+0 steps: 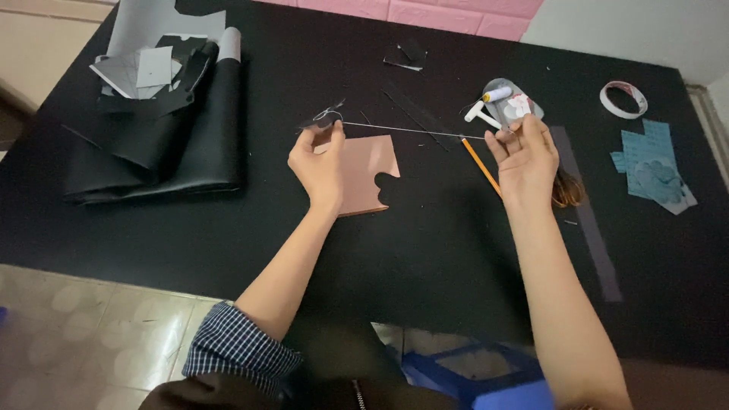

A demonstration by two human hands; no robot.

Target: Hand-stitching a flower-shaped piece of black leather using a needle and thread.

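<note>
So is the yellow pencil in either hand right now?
No, the yellow pencil lies on the table below the right hand.

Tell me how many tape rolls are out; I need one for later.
1. The tape roll lies flat on the black table near its far right corner, beyond the blue paper scraps. Another could be hidden under the black folded sheets at left.
</note>
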